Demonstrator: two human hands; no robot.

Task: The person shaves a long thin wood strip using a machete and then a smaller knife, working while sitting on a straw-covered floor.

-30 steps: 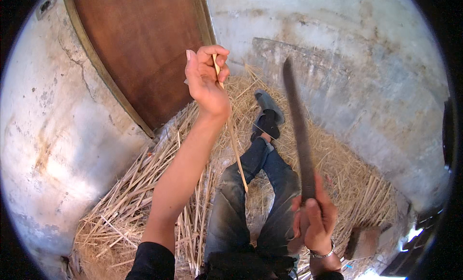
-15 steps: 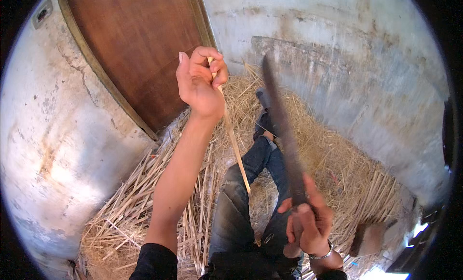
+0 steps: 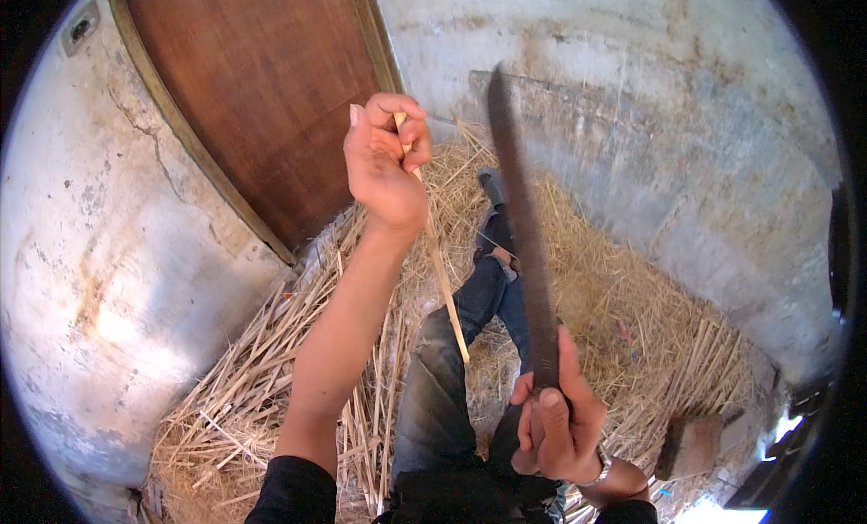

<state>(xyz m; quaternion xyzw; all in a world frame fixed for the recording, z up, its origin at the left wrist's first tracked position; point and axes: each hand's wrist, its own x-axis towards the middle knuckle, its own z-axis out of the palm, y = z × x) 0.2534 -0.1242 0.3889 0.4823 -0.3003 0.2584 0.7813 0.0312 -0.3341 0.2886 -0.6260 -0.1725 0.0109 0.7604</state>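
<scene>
My left hand (image 3: 388,163) is raised in front of the door with its fingers curled round a thin, pale strip of split wood or bamboo (image 3: 440,266). The strip slants down from those fingers, and its lower end hangs over my leg. In my right hand (image 3: 564,425), low on the right, is the handle of a machete (image 3: 526,226). Its long dark blade points up and away, apart from the strip. The thumb lies along the handle near the blade's base.
My outstretched legs (image 3: 433,379) in jeans lie on a floor strewn with shavings (image 3: 596,289). Long split strips (image 3: 262,352) are heaped at the left. A wooden block (image 3: 688,447) sits at the lower right. A brown door (image 3: 262,81) and stained walls (image 3: 632,117) surround the place.
The machete has risen, its tip now higher, and my right hand has shifted slightly left. My left hand has moved a little to the right, still holding the strip.
</scene>
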